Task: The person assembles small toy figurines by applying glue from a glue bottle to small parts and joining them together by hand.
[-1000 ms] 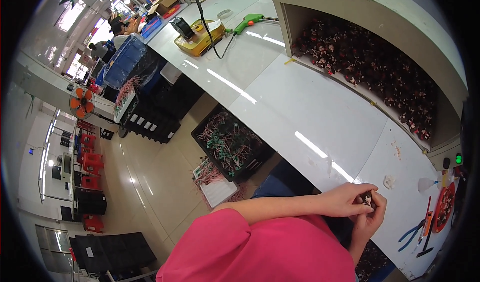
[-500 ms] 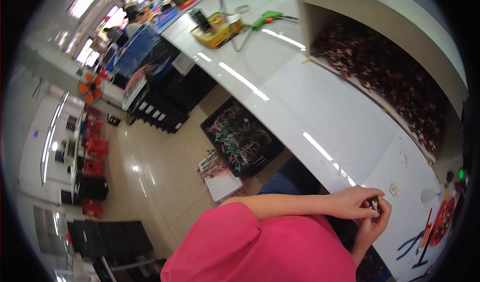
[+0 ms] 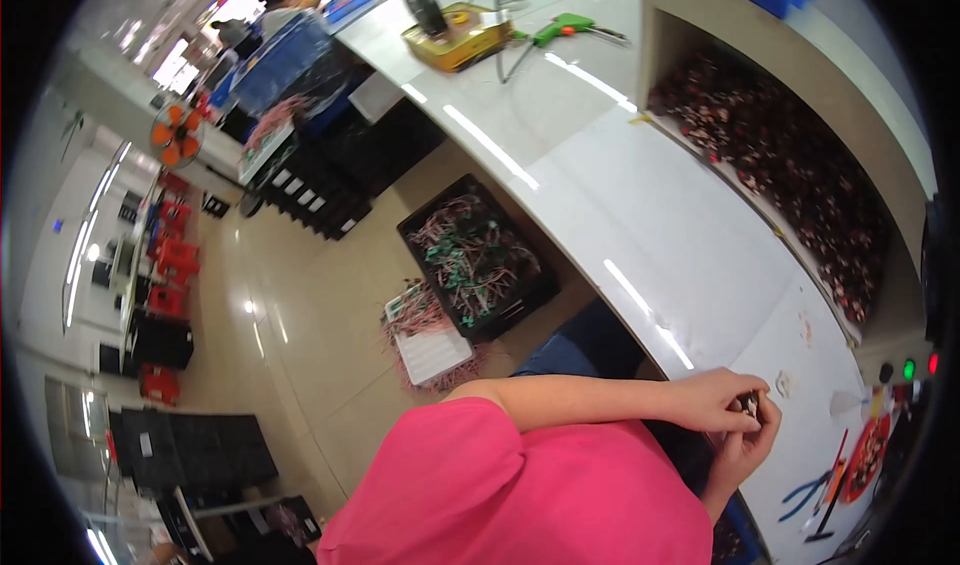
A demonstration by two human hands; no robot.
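My left hand (image 3: 718, 399) and my right hand (image 3: 748, 447) meet at the near edge of the white table, fingers curled together. Between them shows a small dark-and-pale piece (image 3: 750, 405), mostly covered by the fingers; its kind is too small to tell. Both hands are closed around it. A small whitish bit (image 3: 784, 383) lies on the table just beyond them. To their right are blue-handled pliers (image 3: 797, 500) and a red dish (image 3: 868, 457) with small pieces in it.
A shelf compartment at the right holds a heap of small dark pieces (image 3: 770, 165). Far along the table stand a yellow tray (image 3: 455, 50) and a green glue gun (image 3: 565, 30). On the floor, a black crate (image 3: 520, 303) of wired parts sits beside a white tray (image 3: 435, 357).
The whole view has shifted slightly, bringing more of the table's right end into sight. My hands stay together around the small piece, with barely any finger movement.
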